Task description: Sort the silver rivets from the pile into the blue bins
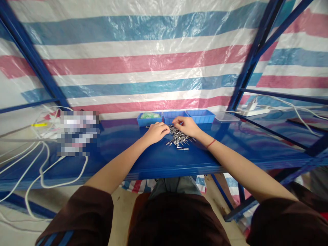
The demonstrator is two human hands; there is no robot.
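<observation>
Now the left hand (156,132) and the right hand (189,126) are apart from each other, fingers curled, at a pile of metal pins (179,137) on the blue table (151,161). Whether either pinches a pin I cannot tell; the fingertips are too small to read. The pile lies between the hands and spreads toward the table's near edge. A red string (211,143) circles the right wrist. Just behind, three blue boxes (205,118) stand in a row, the left one holding something green (150,115). Farther right are a flat clear plastic piece (227,117) and a white power strip (253,111). White cables (41,167) hang at the table's left end; a striped sheet (143,51) covers the back.
</observation>
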